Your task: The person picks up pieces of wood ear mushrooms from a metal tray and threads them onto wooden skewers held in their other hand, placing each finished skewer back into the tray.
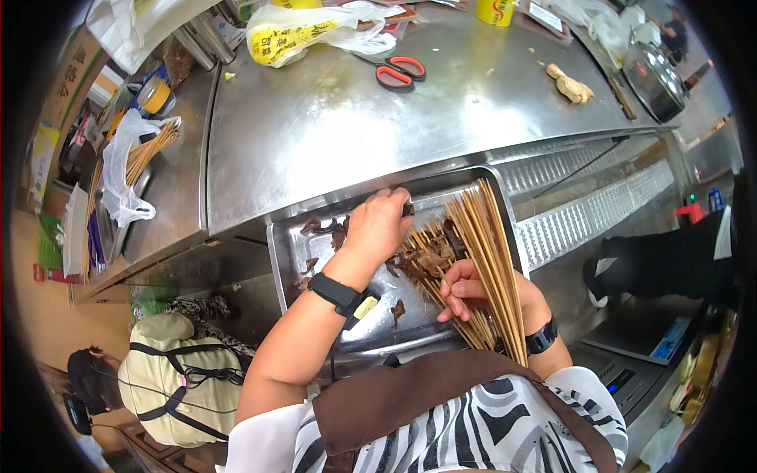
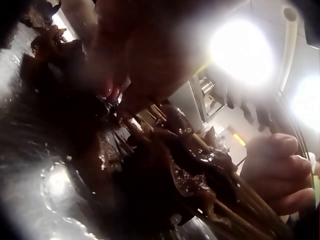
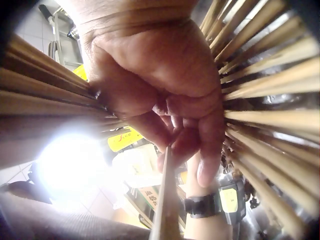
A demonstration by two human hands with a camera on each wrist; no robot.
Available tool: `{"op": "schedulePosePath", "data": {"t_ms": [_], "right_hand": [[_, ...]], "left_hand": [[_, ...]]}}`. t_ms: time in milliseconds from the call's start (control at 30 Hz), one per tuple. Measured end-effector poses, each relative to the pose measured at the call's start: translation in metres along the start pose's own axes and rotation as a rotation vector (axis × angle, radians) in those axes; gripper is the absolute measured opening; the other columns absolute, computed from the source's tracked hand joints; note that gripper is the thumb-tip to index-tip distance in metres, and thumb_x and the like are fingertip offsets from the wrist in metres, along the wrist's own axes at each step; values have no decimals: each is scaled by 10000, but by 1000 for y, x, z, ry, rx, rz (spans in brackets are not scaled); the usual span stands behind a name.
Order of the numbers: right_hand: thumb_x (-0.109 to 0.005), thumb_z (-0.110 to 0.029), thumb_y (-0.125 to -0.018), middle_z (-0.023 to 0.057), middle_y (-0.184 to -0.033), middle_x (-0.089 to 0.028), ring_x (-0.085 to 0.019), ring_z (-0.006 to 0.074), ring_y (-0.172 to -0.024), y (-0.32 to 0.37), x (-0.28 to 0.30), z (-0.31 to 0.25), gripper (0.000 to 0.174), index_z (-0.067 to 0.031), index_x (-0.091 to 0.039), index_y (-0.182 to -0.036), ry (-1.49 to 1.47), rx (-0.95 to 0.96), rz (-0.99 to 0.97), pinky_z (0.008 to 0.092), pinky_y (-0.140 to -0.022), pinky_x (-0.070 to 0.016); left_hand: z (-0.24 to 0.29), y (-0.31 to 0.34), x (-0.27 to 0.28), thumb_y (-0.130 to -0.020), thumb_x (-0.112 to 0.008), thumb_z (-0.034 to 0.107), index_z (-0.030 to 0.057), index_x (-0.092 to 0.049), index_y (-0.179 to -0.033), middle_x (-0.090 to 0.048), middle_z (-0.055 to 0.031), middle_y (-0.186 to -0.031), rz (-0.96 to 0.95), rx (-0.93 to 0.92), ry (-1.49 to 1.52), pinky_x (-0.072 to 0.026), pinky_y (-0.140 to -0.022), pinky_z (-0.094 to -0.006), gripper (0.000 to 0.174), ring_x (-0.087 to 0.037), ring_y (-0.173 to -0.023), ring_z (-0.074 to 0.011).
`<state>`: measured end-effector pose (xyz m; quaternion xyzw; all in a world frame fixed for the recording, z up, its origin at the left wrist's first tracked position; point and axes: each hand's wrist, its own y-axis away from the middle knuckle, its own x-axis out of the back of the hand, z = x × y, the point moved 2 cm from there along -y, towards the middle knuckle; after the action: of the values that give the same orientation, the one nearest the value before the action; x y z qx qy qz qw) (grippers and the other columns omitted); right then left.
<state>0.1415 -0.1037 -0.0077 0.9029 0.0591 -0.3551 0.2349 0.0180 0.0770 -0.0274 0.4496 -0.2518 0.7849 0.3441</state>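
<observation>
My left hand (image 1: pixel 378 225) reaches into the metal tray (image 1: pixel 277 264), fingers curled with a dark brown food piece (image 1: pixel 408 210) at the fingertips. My right hand (image 1: pixel 467 290) pinches a single wooden skewer (image 3: pixel 167 205) between thumb and fingers. A thick bundle of bare skewers (image 1: pixel 493 260) runs across that hand, held against it by the thumb side. Beneath it, loaded skewers (image 3: pixel 270 117) lie in the tray, their tips threaded with glossy brown pieces (image 2: pixel 192 172). Loose brown pieces (image 1: pixel 397 312) are scattered on the tray's left and middle.
Beyond the tray is a steel counter (image 1: pixel 276 142) with red-handled scissors (image 1: pixel 400 72), a ginger root (image 1: pixel 569 84) and a plastic bag (image 1: pixel 311 35). More skewers (image 1: pixel 154 150) stick out of a bag at left. Another person (image 1: pixel 177 370) is at lower left.
</observation>
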Motion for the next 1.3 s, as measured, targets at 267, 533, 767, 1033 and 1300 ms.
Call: {"op": "schedulePosePath", "data": {"t_ms": [267, 533, 767, 1033, 1300], "right_hand": [[-611, -113, -941, 59, -751, -621, -622, 142, -659, 1, -2, 1, 167, 42, -611, -1004, -25, -10, 1, 366, -873, -547], [-614, -103, -938, 58, -749, -621, -624, 138, -661, 1, -4, -1, 163, 45, -613, -1007, -7, -13, 0, 377, -888, -546], [-616, -108, -938, 49, -722, -622, -627, 136, -643, -1, -3, 1, 170, 48, -615, -1006, 30, -37, 25, 368, -880, -549], [-625, -115, -934, 54, -719, -623, -629, 142, -644, -1, -5, -2, 181, 50, -614, -1009, 49, -39, 15, 362, -871, -550], [-630, -117, -931, 57, -722, -626, -632, 142, -642, 0, -5, 0, 179, 50, -622, -993, 40, -21, 36, 352, -842, -560]], "left_hand": [[-10, 5, -8, -785, -717, 82, 37, -682, -952, -662, -114, -987, 64, -4, 115, -540, -762, -370, 176, -656, -914, -295], [-29, 37, 15, -895, -644, 4, 14, -629, -1031, -701, -98, -990, 128, 343, 1195, -552, -792, -291, 137, -669, -878, -157], [1, 47, 27, -922, -620, 37, 18, -621, -1074, -695, -99, -983, 103, 486, 1445, -571, -780, -325, 153, -679, -898, -185], [10, 51, 28, -924, -620, 36, 10, -621, -1068, -697, -106, -992, 101, 389, 1377, -569, -797, -319, 146, -675, -903, -176], [15, 57, 26, -924, -619, 19, -9, -624, -1052, -700, -110, -995, 110, 310, 1307, -562, -805, -307, 132, -673, -892, -163]]}}
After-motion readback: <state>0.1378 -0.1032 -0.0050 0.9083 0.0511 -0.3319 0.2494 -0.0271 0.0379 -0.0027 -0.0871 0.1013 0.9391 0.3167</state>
